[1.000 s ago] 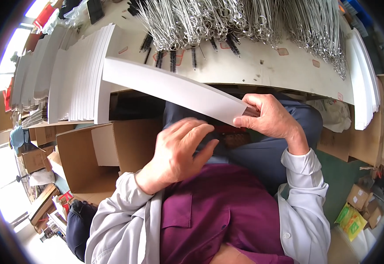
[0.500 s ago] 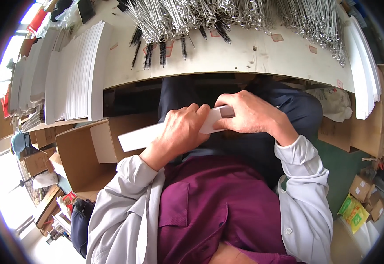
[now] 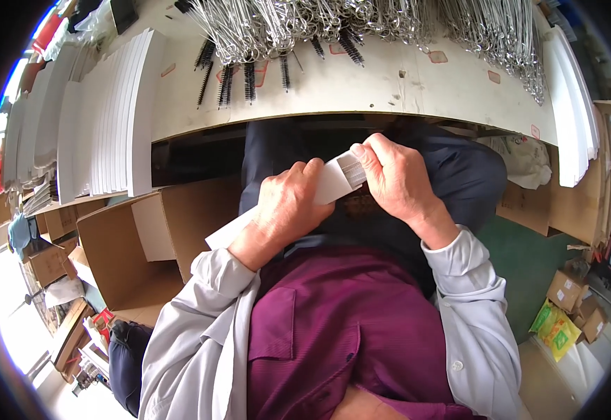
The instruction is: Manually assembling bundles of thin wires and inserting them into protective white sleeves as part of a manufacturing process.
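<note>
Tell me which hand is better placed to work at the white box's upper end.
Probably the right hand: it sits at that end, while the left hand grips the white box further down.

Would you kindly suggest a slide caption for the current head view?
Left hand grips a white box, right hand at its open end, near a table of brushes.
</note>
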### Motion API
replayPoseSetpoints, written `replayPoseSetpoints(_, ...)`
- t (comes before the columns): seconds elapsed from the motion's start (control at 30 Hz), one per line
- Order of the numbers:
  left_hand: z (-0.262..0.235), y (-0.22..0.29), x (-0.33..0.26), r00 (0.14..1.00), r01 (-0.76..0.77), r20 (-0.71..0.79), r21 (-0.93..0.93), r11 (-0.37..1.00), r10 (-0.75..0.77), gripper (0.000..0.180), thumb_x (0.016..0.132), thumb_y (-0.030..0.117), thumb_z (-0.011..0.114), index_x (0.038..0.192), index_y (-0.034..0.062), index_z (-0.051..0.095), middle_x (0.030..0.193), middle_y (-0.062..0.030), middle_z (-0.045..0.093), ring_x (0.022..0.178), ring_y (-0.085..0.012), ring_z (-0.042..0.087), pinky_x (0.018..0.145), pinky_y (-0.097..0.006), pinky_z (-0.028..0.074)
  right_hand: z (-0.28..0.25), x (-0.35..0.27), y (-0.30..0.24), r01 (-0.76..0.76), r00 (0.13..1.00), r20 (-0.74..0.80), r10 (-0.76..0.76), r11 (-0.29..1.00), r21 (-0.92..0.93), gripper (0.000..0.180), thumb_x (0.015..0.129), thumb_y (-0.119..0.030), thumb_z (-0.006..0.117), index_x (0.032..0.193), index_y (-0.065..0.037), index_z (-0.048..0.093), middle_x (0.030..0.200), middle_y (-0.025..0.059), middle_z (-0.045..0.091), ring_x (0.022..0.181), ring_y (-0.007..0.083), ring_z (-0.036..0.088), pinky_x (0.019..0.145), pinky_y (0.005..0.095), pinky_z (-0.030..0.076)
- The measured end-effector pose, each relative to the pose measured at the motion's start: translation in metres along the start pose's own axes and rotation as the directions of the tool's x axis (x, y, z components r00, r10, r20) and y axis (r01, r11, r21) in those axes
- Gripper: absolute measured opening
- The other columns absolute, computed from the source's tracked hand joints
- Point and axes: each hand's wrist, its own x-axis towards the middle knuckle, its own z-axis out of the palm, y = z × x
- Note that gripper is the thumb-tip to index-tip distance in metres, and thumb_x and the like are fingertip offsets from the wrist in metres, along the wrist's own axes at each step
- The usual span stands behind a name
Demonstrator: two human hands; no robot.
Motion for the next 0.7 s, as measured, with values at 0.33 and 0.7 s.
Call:
replayPoseSetpoints(0.33, 0.008, -0.005, -0.004, 0.998, 0.054, -0.012, -0.016, 0.998, -0.055, 0.04, 0.076, 0.024, 0.083, 0.105, 0.0042, 0.064, 0.086, -0.0144, 0.07, 0.076, -0.035, 0.072, 0.067, -0.045, 0.059, 0.004, -0.014, 0.005, -0.117, 0.966, -0.187, 0.18, 0.944, 0.308, 0.014, 0.097, -0.011, 0.072, 0.102, 0.002, 0.073, 0.083, 0.0135, 0.07, 0.069, 0.0244, 0.07, 0.061, 0.0301, 0.054)
replayPoseSetpoints(0.7, 0.016, -0.005, -0.008, 0.999, 0.019, -0.032, -0.012, 1.0, -0.019, 0.044, 0.074, 0.023, 0.083, 0.109, 0.0045, 0.063, 0.084, -0.0129, 0.069, 0.074, -0.0341, 0.072, 0.064, -0.045, 0.059, 0.019, -0.02, 0.009, -0.021, 0.968, -0.241, 0.073, 0.977, 0.213, 0.01, 0.089, -0.007, 0.08, 0.094, -0.001, 0.074, 0.093, 0.0119, 0.07, 0.073, 0.022, 0.069, 0.063, 0.03, 0.055)
